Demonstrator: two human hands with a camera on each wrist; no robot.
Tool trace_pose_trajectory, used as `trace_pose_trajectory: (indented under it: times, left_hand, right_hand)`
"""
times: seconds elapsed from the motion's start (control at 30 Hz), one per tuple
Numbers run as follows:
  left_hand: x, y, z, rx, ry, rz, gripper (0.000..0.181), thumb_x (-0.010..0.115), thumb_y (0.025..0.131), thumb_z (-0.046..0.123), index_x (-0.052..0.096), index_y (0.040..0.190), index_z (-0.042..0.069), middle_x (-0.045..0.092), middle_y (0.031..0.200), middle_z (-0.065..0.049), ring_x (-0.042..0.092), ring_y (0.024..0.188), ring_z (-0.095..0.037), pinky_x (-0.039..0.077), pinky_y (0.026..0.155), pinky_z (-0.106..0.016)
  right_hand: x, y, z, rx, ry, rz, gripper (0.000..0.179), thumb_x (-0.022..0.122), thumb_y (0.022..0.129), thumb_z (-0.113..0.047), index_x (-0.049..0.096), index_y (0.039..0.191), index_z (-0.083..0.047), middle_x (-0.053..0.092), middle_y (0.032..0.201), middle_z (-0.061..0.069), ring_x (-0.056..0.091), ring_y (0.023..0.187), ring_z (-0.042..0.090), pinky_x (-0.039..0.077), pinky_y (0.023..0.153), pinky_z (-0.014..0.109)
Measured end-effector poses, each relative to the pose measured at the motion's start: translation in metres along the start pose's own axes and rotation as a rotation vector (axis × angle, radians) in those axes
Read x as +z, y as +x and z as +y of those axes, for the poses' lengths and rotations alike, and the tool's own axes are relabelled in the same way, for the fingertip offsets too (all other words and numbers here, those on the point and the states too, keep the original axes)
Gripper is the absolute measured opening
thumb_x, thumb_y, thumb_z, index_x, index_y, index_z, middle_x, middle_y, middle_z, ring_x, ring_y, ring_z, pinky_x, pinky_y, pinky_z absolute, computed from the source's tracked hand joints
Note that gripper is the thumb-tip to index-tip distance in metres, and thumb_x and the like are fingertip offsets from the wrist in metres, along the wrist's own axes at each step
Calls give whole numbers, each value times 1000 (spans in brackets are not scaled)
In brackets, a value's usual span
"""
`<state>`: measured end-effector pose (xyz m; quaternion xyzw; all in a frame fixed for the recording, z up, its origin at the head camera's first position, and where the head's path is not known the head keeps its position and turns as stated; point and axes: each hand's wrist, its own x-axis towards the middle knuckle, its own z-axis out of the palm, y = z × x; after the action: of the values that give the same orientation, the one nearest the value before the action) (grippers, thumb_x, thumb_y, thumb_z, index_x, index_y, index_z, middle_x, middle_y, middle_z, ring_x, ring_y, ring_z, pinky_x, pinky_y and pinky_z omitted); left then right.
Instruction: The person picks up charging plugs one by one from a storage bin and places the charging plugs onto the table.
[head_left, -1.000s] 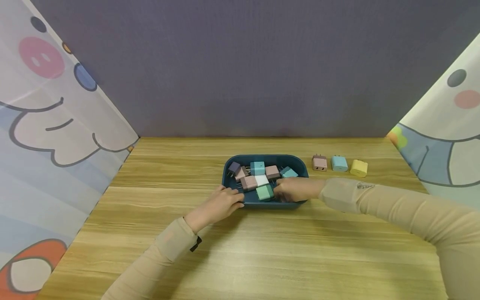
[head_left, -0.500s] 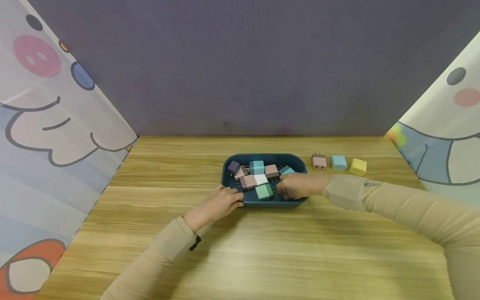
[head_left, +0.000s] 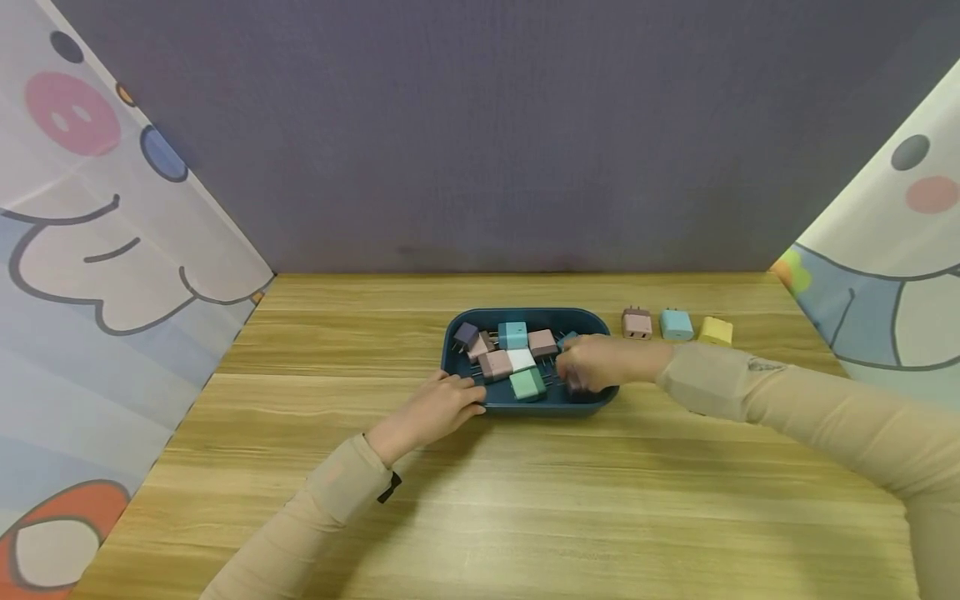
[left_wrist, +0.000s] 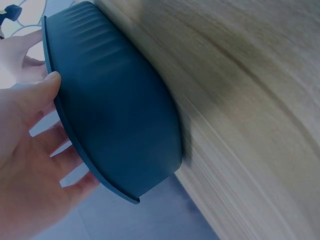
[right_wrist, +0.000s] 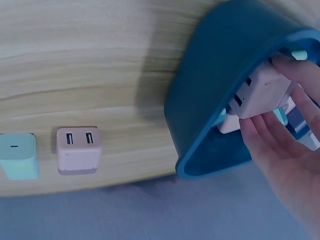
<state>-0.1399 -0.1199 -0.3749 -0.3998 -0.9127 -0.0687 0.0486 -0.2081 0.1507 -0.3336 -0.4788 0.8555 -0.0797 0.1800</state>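
My left hand (head_left: 438, 406) pinches the near left rim of a dark blue plastic bin (head_left: 525, 409); its thumb lies outside the wall in the left wrist view. At the bin's right end, my right hand (head_left: 600, 362) holds a pink USB charger (right_wrist: 262, 92) between thumb and fingers, its two slots facing out. The head view mostly hides that charger behind the hand. Other wall chargers lie jumbled inside the bin, among them a green charger (head_left: 528, 383), a white charger (head_left: 521, 359), a light blue charger (head_left: 513, 335) and a dark purple charger (head_left: 466, 335).
On the wooden table (head_left: 360, 333), right of the bin, a pink charger (head_left: 637, 322), a light blue charger (head_left: 677, 324) and a yellow charger (head_left: 716, 332) stand in a row. A grey wall panel (head_left: 510, 150) rises behind the table.
My right hand has shifted a little to the right inside the bin, and a pink charger now shows under its fingers. The left hand has stayed on the rim.
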Motion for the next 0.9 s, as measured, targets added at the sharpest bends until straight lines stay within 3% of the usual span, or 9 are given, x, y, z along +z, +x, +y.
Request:
trace_pose_trajectory:
  times: [0.2,0.47,0.9]
  left_hand:
    - [-1,0,0,-3,-5,0,8,58,86,24,56,84,17,56,77,4,49,66,-11,27,62,-26]
    - [1,0,0,-7,-4,8,9,58,86,25,55,83,16,56,77,4,52,69,-12,32,65,-29]
    - [1,1,0,-17,-13,-12,8,56,87,25,56,86,17,56,78,4,51,69,-11,31,66,-28]
  right_hand:
    - [-7,-2,0,26,36,-5,21,65,73,8,64,90,-5,53,80,-1,45,72,10,42,58,20]
    - [-17,-6,2,58,35,-4,34,69,68,8,61,99,-3,52,94,9,52,83,22,47,62,25]
    - [-29,-19,6,109,91,50,36,65,68,9,58,101,-4,50,90,7,51,70,12,45,58,23]
